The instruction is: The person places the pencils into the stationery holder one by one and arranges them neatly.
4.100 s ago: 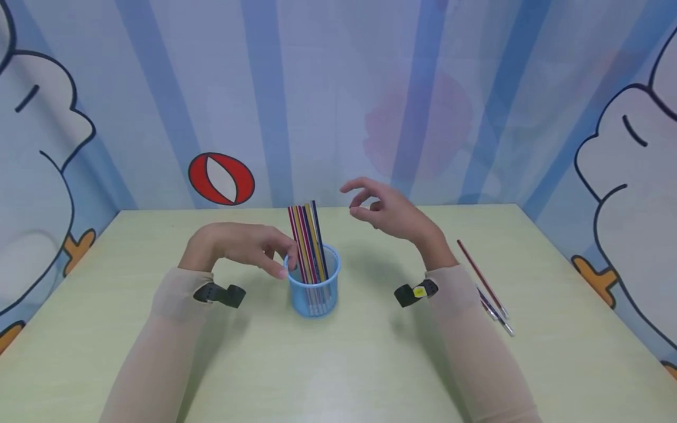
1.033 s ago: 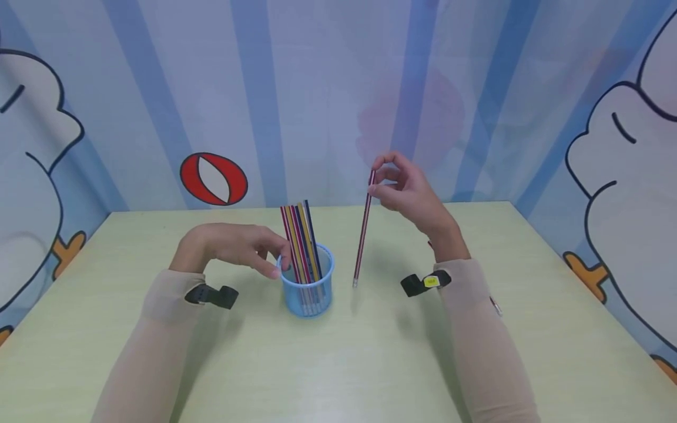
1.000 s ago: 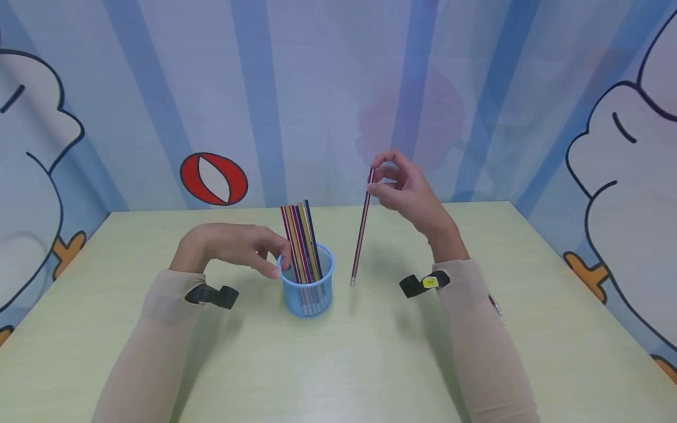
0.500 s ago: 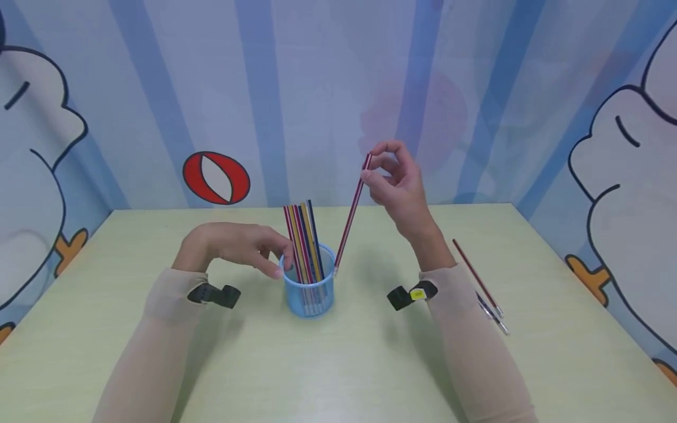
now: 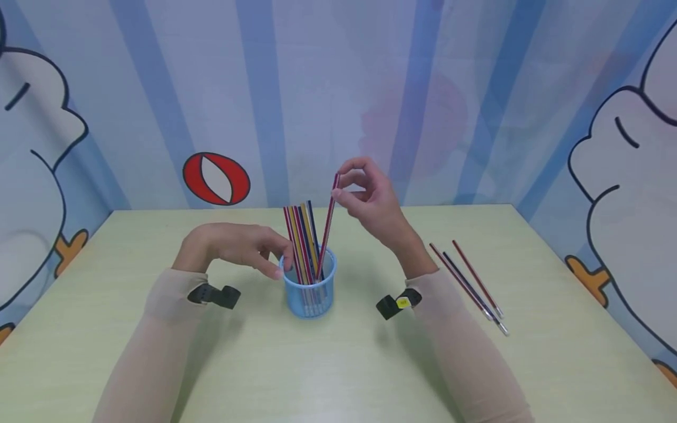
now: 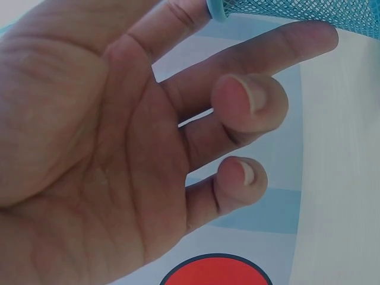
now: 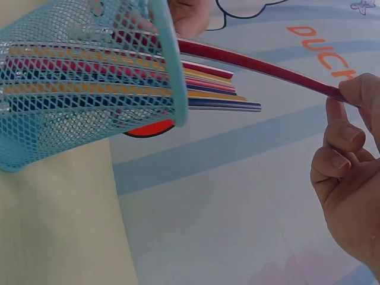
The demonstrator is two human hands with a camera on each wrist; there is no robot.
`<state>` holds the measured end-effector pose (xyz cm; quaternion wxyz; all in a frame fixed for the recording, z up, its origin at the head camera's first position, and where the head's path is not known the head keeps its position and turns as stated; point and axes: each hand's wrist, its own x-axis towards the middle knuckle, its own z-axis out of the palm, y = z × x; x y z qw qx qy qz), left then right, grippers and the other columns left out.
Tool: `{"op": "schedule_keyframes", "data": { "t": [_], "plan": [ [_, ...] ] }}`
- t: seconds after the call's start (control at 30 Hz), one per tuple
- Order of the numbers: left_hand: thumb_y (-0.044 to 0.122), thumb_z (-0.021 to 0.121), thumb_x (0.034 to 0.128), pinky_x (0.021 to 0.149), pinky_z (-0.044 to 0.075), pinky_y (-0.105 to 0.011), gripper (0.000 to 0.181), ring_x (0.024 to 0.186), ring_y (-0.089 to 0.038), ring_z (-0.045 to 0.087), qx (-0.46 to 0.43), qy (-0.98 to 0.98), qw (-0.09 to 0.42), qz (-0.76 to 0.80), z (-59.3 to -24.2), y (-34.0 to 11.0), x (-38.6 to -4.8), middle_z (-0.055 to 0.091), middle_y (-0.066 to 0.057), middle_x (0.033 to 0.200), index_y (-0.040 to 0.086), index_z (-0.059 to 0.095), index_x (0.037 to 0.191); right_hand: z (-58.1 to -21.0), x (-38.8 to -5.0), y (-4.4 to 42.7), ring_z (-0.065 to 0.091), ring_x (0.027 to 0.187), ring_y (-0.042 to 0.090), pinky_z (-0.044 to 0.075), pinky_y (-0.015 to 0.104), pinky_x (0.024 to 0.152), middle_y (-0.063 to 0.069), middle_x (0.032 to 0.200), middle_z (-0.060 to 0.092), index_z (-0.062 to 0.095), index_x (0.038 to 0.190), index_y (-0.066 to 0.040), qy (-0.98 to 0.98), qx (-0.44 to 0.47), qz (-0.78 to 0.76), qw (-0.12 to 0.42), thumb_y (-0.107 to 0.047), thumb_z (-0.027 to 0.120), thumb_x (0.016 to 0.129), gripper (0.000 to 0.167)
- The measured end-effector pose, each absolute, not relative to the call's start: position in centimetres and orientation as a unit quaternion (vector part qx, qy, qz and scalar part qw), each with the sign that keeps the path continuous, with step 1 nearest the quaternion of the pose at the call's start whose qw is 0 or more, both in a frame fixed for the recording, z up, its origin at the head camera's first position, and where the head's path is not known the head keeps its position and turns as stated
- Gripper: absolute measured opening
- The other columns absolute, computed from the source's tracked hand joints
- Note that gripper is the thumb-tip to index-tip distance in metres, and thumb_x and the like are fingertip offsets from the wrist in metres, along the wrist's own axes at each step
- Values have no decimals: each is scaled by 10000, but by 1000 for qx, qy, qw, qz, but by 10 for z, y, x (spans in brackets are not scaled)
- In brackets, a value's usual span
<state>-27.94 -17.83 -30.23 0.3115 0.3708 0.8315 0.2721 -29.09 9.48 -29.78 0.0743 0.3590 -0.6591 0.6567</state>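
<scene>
A light blue mesh cup [image 5: 310, 301] stands upright on the table, with several striped pencils [image 5: 301, 244] leaning left inside. The left hand [image 5: 245, 247] pinches the cup's left rim, thumb outside and index finger inside; in the left wrist view that hand [image 6: 119, 142] has its other fingers loosely bent near the mesh [image 6: 309, 13]. Between thumb and fingers, the right hand [image 5: 375, 205] holds a red striped pencil [image 5: 328, 220] by its top end. The right wrist view shows this pencil [image 7: 255, 66] with its lower end inside the cup [image 7: 175, 65], and the right hand [image 7: 356, 178] at the other end.
Three pencils lie on the table beside the right forearm: a red one [image 5: 476, 276], a dark blue one [image 5: 468, 277] and a red striped one [image 5: 456, 275]. A printed cloth backdrop [image 5: 328, 106] rises behind the table [image 5: 338, 376].
The right hand, empty in the oldest frame, holds a pencil and has moved left and down since half a second ago. The pencil's lower end went from the right rim into the cup. The left hand stays put.
</scene>
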Motion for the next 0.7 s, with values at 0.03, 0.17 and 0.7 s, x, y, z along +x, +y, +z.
{"op": "schedule_keyframes", "data": {
  "t": [0.03,0.17,0.7],
  "plan": [
    [258,717,936,864,480,-396,171,1034,-228,547,371,831,312,273,-302,-178,-279,626,-13,1038,130,644,1022,-300,-291,92,633,656,212,440,276,583,119,993,609,519,1159,-146,-673,359,643,70,-60,644,951,258],
    [276,718,934,875,481,-399,224,1055,-226,544,373,831,309,274,-302,-178,-280,630,-22,1059,96,642,1043,-308,-292,82,675,768,281,543,333,722,140,1012,628,523,1182,-87,-708,363,603,59,-70,650,958,258],
    [276,718,936,882,483,-401,220,1062,-227,547,372,834,307,268,-302,-178,-278,639,-32,1090,103,644,1050,-321,-287,64,464,548,171,387,269,522,5,851,645,570,1305,-170,-807,403,426,69,-48,620,954,375]
  ]
}}
